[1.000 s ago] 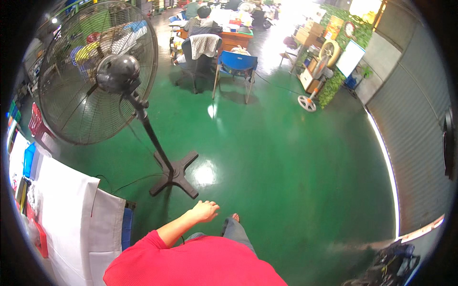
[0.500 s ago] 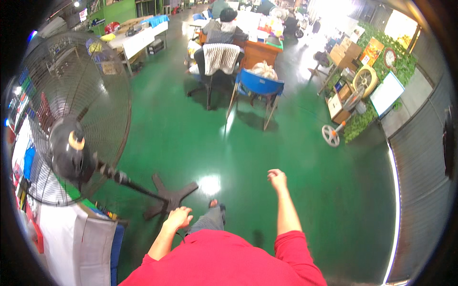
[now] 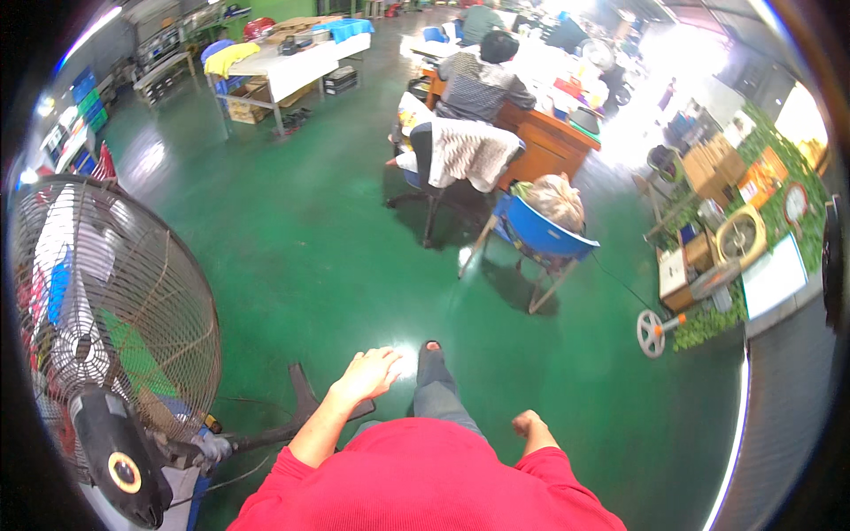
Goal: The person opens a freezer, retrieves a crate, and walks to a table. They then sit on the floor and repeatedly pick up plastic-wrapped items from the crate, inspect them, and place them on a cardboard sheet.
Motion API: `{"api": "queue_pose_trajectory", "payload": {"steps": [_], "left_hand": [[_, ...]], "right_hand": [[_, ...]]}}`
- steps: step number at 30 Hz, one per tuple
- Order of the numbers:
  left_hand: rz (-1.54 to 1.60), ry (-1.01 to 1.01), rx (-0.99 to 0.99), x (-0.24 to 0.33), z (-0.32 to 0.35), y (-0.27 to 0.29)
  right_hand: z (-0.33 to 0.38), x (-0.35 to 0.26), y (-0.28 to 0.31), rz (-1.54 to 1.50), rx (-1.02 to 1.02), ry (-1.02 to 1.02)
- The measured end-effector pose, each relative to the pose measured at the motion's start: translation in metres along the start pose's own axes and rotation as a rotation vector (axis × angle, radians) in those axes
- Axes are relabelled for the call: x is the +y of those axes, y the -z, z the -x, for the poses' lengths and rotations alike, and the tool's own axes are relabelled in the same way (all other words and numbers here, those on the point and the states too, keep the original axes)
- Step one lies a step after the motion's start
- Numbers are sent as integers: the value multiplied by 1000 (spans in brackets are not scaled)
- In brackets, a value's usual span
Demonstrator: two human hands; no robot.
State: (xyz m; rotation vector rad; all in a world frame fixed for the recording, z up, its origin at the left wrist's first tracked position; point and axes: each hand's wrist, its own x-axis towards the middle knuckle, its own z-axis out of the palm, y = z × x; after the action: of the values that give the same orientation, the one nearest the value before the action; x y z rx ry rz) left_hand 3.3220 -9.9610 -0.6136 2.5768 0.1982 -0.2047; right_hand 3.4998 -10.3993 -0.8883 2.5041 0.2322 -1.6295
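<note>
Loosely, the left hand (image 3: 367,374) hangs open and released, fingers spread a little, above the green floor (image 3: 310,274) and near the dark leg of the standing fan (image 3: 108,429), which stands to the person's left. The right hand (image 3: 529,423) looks curled beside the red shirt (image 3: 425,473); how tightly it is closed, one cannot tell.

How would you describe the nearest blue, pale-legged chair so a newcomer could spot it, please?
Find the brown wooden desk on the green floor. On its near side stands the blue-backed chair. A pale, bulging bag shows above its backrest; the neighbouring black office chair carries a white cloth.
</note>
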Motion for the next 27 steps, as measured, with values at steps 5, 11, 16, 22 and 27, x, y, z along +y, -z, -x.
{"api": "queue_pose_trajectory", "payload": {"steps": [5, 11, 16, 22, 27], "left_hand": [[17, 202, 51, -56, -93, 26], [137, 528, 264, -120, -132, 80], [263, 787, 360, -179, -150, 97], [360, 941, 327, -288, -184, 146], [240, 1078, 705, -375, -186, 235]], "right_hand": [[-115, -67, 168, 73, 383, -24], [-108, -397, 377, 215, 545, 631], [-54, -645, 433, 328, 444, 972], [-66, -832, 404, 570, 129, 1323], [-109, -926, 427, 988, 77, 1195]]}}
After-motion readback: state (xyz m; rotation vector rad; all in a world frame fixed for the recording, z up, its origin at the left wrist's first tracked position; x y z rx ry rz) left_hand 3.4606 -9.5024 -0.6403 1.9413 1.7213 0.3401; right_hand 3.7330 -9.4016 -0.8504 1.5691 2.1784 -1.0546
